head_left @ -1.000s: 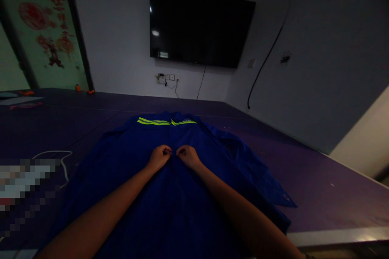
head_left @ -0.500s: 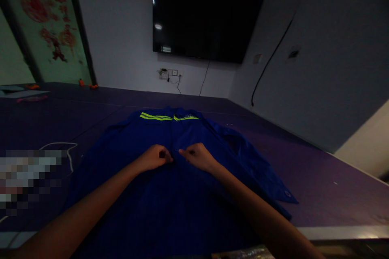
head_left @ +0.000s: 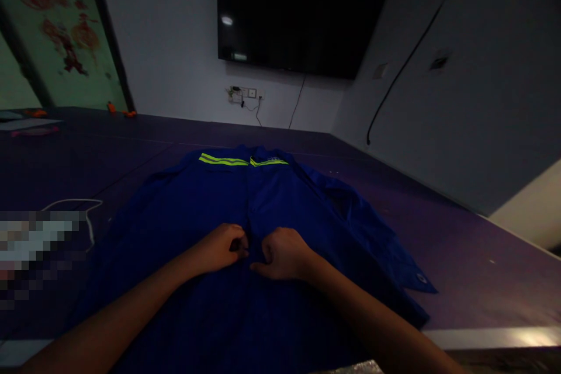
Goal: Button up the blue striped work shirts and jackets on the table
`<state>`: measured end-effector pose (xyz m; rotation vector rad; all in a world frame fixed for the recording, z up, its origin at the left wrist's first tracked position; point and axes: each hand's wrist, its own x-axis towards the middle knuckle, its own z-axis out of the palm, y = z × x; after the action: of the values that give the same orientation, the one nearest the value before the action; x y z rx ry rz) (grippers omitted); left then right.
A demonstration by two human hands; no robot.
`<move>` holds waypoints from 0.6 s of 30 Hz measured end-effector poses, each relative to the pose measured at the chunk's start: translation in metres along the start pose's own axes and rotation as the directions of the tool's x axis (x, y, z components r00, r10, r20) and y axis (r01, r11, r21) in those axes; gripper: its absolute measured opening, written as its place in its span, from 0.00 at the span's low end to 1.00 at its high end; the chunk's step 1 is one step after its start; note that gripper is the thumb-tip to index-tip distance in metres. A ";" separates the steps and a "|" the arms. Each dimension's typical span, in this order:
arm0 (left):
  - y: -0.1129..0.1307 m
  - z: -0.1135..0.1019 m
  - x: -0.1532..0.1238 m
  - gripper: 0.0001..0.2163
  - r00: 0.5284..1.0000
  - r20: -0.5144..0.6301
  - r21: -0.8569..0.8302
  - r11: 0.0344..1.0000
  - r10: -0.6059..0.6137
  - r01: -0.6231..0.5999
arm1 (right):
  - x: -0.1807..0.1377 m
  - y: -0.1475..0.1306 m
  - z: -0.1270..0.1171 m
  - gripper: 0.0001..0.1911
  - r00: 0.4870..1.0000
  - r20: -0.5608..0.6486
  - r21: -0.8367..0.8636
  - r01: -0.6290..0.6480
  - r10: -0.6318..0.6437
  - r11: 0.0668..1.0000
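A dark blue work jacket [head_left: 197, 198] with yellow-green reflective strips across the chest lies front up and spread out, its collar at the far end. My left hand [head_left: 223, 247] is beside the front opening, with thumb and fingers pinched on the cloth at its edge. Just across the opening, my right hand [head_left: 287, 254] has its fingers curled into the jacket, the thumb stretched toward the middle seam. The fingertips of the right hand are partly hidden, and the cloth between the hands is dark. A sleeve with a round button at its cuff [head_left: 421, 279] reaches to the right.
The jacket lies on a broad purple surface [head_left: 464, 269] with a pale front edge. A white cable [head_left: 74, 201] and a pixelated item are at left. Orange objects [head_left: 129, 114] sit by the glass door. A television [head_left: 302, 11] hangs on the far wall.
Both hands have moved down the jacket front, toward me. The right thumb stands farther from the curled fingers than before. The view has tilted slightly downward.
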<state>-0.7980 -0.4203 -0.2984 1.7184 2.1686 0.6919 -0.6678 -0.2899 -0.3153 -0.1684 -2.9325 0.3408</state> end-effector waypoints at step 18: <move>-0.012 -0.010 0.006 0.04 0.965 -0.003 -0.327 0.912 -0.262 0.247 | 0.001 -0.006 0.001 0.17 0.992 -0.017 -0.064 -0.129 0.128 0.990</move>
<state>-0.8143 -0.4188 -0.2957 1.2383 2.1130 0.9615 -0.6699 -0.2954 -0.3142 -0.3687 -2.9286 0.2622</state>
